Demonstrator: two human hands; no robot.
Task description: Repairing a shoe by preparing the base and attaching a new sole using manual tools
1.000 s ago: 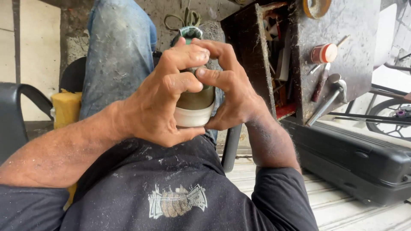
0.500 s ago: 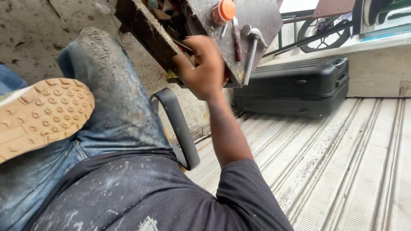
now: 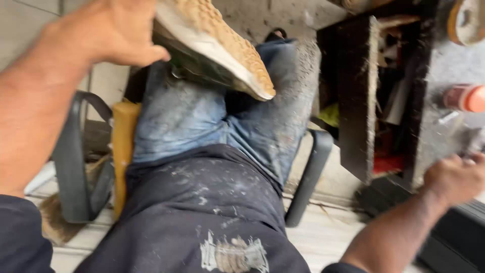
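Shoe [image 3: 217, 55] lies sole-up across the lap, toe rightward, left hand [image 3: 108, 33] gripping its heel, right hand [image 3: 454, 177] clenched well apart.

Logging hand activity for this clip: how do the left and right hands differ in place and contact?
The left hand is raised at upper left, resting on the tan-soled shoe; the right hand is low at the right edge, by the open black tool cabinet. Both are bare; the right hand's grip cannot be made out.
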